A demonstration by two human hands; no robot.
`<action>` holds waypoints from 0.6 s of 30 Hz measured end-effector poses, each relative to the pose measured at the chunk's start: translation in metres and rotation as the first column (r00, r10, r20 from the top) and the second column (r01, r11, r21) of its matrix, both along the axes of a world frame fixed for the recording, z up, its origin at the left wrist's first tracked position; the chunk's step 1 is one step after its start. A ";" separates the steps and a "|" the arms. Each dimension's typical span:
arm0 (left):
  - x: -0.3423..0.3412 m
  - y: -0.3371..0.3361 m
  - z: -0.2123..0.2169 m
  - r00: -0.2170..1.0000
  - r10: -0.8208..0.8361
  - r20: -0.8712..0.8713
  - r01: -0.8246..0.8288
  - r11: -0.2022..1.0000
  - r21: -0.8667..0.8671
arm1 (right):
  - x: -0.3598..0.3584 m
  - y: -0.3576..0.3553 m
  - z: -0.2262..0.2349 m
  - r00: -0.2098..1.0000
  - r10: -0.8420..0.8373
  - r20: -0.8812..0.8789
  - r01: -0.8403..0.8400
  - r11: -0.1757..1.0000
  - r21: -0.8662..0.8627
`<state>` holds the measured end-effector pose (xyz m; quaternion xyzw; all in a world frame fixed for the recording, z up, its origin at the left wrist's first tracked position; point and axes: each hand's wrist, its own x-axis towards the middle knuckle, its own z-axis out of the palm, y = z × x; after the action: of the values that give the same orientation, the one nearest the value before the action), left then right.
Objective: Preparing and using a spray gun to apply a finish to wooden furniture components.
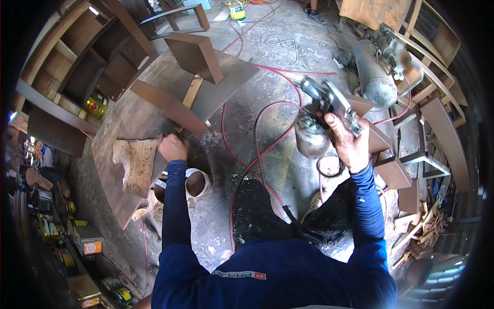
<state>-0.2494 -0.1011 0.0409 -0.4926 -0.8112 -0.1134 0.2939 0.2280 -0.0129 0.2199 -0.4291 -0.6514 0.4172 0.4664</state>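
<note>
My right hand (350,141) is raised at the right, wrapped round the handle of a metal spray gun (329,98). Its paint-smeared cup (312,136) hangs beneath the gun's body. My left hand (173,148) is closed at the near edge of a brown-coated board (226,87); what its fingers grip, if anything, is hidden. Standing on that board near the hand is a brown panel (167,106), with a box-shaped brown piece (194,57) beyond it. A torn cardboard piece (135,165) lies left of my left hand. Just below that hand, a white bucket (207,184) holds brown paint.
Red hose (258,139) loops across the concrete floor between my hands. An air compressor tank (374,77) stands at the far right, near several brown panels (393,172). A shelving unit (77,46) rises at the far left. A person's foot (316,17) shows at the top.
</note>
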 end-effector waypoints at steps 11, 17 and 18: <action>0.052 0.079 0.024 0.969 0.027 0.247 -0.065 0.987 0.147 | 0.048 0.037 -0.072 0.962 -0.148 0.231 0.159 0.987 -0.030; 0.048 0.133 0.040 0.947 0.215 0.240 -0.183 0.972 -0.149 | 0.040 0.035 -0.069 0.964 -0.137 0.226 0.141 0.990 -0.002; 0.048 0.136 0.038 0.949 0.211 0.232 -0.180 0.972 -0.148 | 0.040 0.033 -0.068 0.957 -0.124 0.261 0.132 0.991 -0.011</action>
<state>-0.2018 0.0344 0.0793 -0.4092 -0.8918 -0.0928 0.1692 0.2682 0.0203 0.1514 -0.5279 -0.6717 0.3356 0.3969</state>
